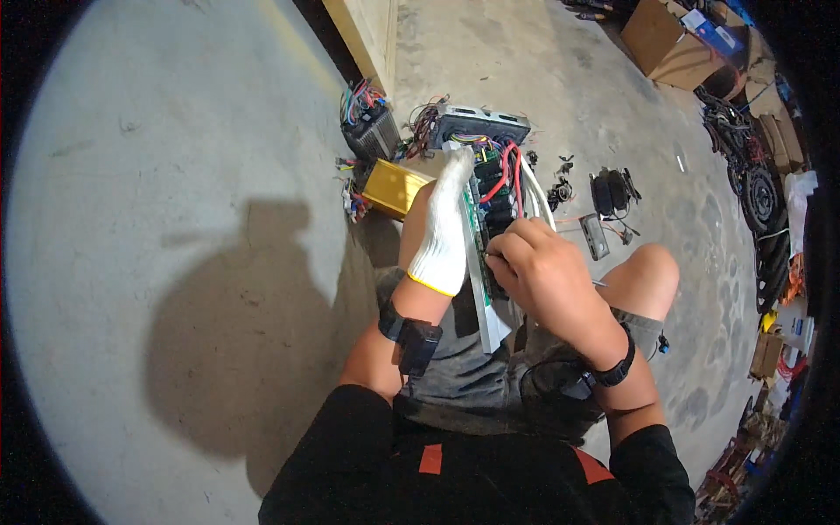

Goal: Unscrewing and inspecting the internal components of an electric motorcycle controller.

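Observation:
My left hand (448, 214), in a white knitted glove, grips the upper left side of a long green circuit board (475, 229). The board has a pale metal strip (484, 317) along its edge, black cylindrical parts and thick red wires (516, 175). White wires (544, 201) run beside the red ones. My bare right hand (544, 271) is closed at the board's right side, with thumb and index finger pinched close to its surface. What they pinch is hidden; a thin grey rod (600, 283) shows behind that hand. The board is held above my lap.
Ahead lie a black finned box (372, 131) with wires, a gold metal box (393, 188) and a dark metal housing (479, 128). To the right are a grey module (595, 237) and black cables (615, 191). Cardboard boxes (665, 44) and clutter line the right wall.

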`<action>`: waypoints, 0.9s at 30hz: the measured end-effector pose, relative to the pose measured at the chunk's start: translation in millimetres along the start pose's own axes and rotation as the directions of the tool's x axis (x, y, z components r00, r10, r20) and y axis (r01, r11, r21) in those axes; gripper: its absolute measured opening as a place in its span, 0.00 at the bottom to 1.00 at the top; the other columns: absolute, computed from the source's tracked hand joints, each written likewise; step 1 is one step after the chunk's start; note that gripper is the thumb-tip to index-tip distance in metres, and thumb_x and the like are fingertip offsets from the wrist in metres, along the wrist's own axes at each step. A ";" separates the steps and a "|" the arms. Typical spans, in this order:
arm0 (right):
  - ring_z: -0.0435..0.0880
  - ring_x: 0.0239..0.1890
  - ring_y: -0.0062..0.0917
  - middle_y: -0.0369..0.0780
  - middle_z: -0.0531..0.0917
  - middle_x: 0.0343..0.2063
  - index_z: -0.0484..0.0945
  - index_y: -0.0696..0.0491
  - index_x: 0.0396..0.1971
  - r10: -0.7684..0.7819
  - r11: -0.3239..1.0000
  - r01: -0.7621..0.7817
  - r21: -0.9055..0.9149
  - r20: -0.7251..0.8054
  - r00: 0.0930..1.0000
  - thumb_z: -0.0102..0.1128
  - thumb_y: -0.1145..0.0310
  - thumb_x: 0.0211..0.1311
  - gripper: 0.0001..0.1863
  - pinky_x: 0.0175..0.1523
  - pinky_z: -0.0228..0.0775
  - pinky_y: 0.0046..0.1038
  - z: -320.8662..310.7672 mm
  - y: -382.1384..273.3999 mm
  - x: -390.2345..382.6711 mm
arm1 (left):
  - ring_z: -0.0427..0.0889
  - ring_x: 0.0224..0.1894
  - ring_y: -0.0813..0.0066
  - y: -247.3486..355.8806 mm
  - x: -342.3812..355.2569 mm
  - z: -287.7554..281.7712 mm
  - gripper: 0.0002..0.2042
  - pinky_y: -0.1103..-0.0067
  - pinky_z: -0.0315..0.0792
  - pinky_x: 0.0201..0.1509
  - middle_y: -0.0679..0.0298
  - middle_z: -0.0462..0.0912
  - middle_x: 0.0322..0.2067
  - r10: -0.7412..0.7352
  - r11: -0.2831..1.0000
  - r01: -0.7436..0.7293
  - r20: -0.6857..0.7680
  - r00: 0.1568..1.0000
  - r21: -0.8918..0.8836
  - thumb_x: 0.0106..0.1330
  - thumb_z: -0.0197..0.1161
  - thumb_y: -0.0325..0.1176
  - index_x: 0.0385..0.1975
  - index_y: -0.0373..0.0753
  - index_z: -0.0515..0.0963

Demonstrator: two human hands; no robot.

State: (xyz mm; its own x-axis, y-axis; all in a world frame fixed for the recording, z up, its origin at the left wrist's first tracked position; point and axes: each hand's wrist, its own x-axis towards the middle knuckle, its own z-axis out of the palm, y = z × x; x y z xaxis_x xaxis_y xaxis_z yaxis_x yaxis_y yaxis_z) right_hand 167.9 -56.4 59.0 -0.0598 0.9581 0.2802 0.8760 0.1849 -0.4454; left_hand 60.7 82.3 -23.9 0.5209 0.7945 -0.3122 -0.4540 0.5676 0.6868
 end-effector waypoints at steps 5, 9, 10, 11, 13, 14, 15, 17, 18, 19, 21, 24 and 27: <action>0.82 0.40 0.37 0.40 0.79 0.33 0.82 0.54 0.36 -0.013 1.000 0.013 0.007 0.002 1.000 0.70 0.70 0.60 0.07 0.40 0.79 0.38 -2.0 -2.5 2.2 | 0.88 0.49 0.68 2.7 0.7 -1.7 0.20 0.67 0.83 0.58 0.59 0.88 0.52 0.000 0.999 0.000 -0.006 1.000 0.046 0.82 0.51 0.46 0.58 0.39 0.81; 0.83 0.40 0.37 0.40 0.79 0.33 0.82 0.54 0.36 -0.017 1.000 0.017 -0.017 -0.001 1.000 0.70 0.69 0.61 0.07 0.41 0.79 0.37 1.1 -1.7 1.8 | 0.89 0.49 0.68 7.7 -6.9 8.3 0.20 0.67 0.83 0.57 0.59 0.88 0.51 -0.027 0.996 0.027 0.009 1.000 -0.082 0.82 0.52 0.46 0.59 0.38 0.81; 0.83 0.40 0.37 0.40 0.79 0.33 0.82 0.53 0.36 -0.011 0.999 0.011 -0.030 0.000 1.000 0.69 0.69 0.61 0.07 0.41 0.80 0.37 1.3 -2.5 2.0 | 0.89 0.49 0.68 7.9 -7.4 7.9 0.20 0.67 0.83 0.57 0.59 0.88 0.51 -0.027 0.996 0.027 0.006 1.000 -0.082 0.82 0.52 0.46 0.59 0.38 0.81; 0.83 0.40 0.37 0.40 0.79 0.33 0.82 0.53 0.36 -0.012 0.999 0.012 -0.029 0.001 1.000 0.69 0.69 0.61 0.07 0.41 0.80 0.37 1.1 -2.8 2.5 | 0.89 0.48 0.68 9.0 -7.6 7.5 0.20 0.68 0.83 0.56 0.60 0.89 0.50 -0.030 0.999 0.030 -0.001 1.000 -0.044 0.82 0.53 0.46 0.58 0.38 0.81; 0.83 0.40 0.36 0.39 0.79 0.32 0.81 0.53 0.35 -0.011 1.000 0.011 -0.019 -0.002 1.000 0.69 0.68 0.61 0.07 0.40 0.80 0.37 0.7 -3.6 3.4 | 0.89 0.47 0.68 11.5 -8.1 6.9 0.19 0.68 0.84 0.56 0.60 0.89 0.49 -0.031 0.999 0.031 -0.010 0.999 -0.007 0.82 0.53 0.46 0.58 0.39 0.82; 0.83 0.40 0.36 0.39 0.79 0.32 0.81 0.53 0.35 -0.011 1.000 0.011 -0.019 -0.001 1.000 0.69 0.68 0.61 0.07 0.40 0.80 0.37 1.8 -3.5 3.1 | 0.89 0.46 0.68 12.5 -8.4 8.1 0.19 0.68 0.84 0.55 0.60 0.89 0.49 -0.056 0.998 0.055 -0.011 0.998 -0.022 0.81 0.54 0.46 0.57 0.39 0.82; 0.83 0.39 0.36 0.39 0.79 0.32 0.81 0.53 0.34 -0.013 0.999 0.012 -0.039 -0.018 1.000 0.69 0.68 0.61 0.07 0.39 0.80 0.36 3.9 -3.6 2.8 | 0.89 0.46 0.68 13.2 -8.5 8.9 0.18 0.69 0.84 0.55 0.61 0.89 0.48 -0.080 0.996 0.079 -0.012 0.997 -0.037 0.81 0.55 0.46 0.56 0.40 0.82; 0.83 0.39 0.36 0.39 0.79 0.32 0.81 0.53 0.34 -0.016 0.998 0.014 -0.058 -0.033 0.999 0.69 0.68 0.61 0.07 0.38 0.80 0.36 6.8 -3.8 2.5 | 0.90 0.45 0.69 12.1 -7.3 7.8 0.18 0.69 0.84 0.54 0.61 0.90 0.48 -0.064 0.997 0.063 -0.020 0.998 -0.051 0.81 0.55 0.46 0.56 0.40 0.83; 0.83 0.39 0.35 0.39 0.79 0.32 0.80 0.53 0.33 -0.015 0.998 0.012 -0.064 -0.038 0.999 0.69 0.69 0.61 0.07 0.37 0.80 0.36 7.9 -4.0 2.5 | 0.90 0.44 0.69 11.7 -7.1 7.7 0.18 0.69 0.85 0.53 0.61 0.90 0.48 -0.050 0.997 0.048 -0.027 0.998 -0.063 0.81 0.55 0.46 0.56 0.40 0.83; 0.83 0.38 0.35 0.40 0.78 0.31 0.80 0.53 0.32 -0.013 0.998 0.010 -0.070 -0.042 0.999 0.69 0.69 0.61 0.06 0.36 0.80 0.36 9.0 -4.3 2.4 | 0.90 0.44 0.69 10.6 -8.2 7.6 0.18 0.69 0.85 0.53 0.61 0.90 0.48 -0.050 0.997 0.048 -0.028 0.998 -0.064 0.81 0.55 0.46 0.56 0.40 0.83; 0.83 0.38 0.36 0.40 0.78 0.31 0.79 0.53 0.31 -0.005 0.995 0.000 -0.096 -0.054 0.999 0.68 0.70 0.60 0.06 0.35 0.80 0.35 11.7 -5.4 1.9 | 0.90 0.45 0.69 14.1 -13.3 15.3 0.18 0.69 0.85 0.53 0.61 0.90 0.48 -0.069 0.995 0.070 0.007 0.998 -0.074 0.81 0.55 0.46 0.55 0.40 0.83; 0.82 0.37 0.36 0.40 0.78 0.30 0.77 0.53 0.29 0.004 0.991 -0.016 -0.134 -0.086 0.996 0.68 0.71 0.59 0.07 0.35 0.80 0.35 17.3 -8.6 0.0 | 0.90 0.45 0.70 19.1 -14.4 15.8 0.19 0.69 0.84 0.54 0.61 0.89 0.48 -0.069 0.993 0.075 0.060 0.996 -0.089 0.81 0.54 0.46 0.56 0.40 0.82; 0.82 0.36 0.36 0.40 0.77 0.30 0.76 0.53 0.28 -0.004 0.988 -0.011 -0.152 -0.097 0.995 0.67 0.71 0.57 0.07 0.34 0.80 0.35 16.8 -9.5 -0.5 | 0.89 0.46 0.70 21.0 -16.3 20.2 0.19 0.69 0.84 0.55 0.61 0.89 0.49 -0.079 0.986 0.088 0.067 0.995 -0.142 0.82 0.53 0.47 0.57 0.40 0.82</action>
State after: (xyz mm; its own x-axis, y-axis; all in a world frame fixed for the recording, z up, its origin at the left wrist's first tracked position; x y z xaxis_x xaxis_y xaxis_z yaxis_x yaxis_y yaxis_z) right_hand 151.5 -54.9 48.8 -0.0162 0.9315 0.3633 0.9391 0.1390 -0.3144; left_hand 57.2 76.9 8.8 0.6027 0.7307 -0.3207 -0.5044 0.6603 0.5564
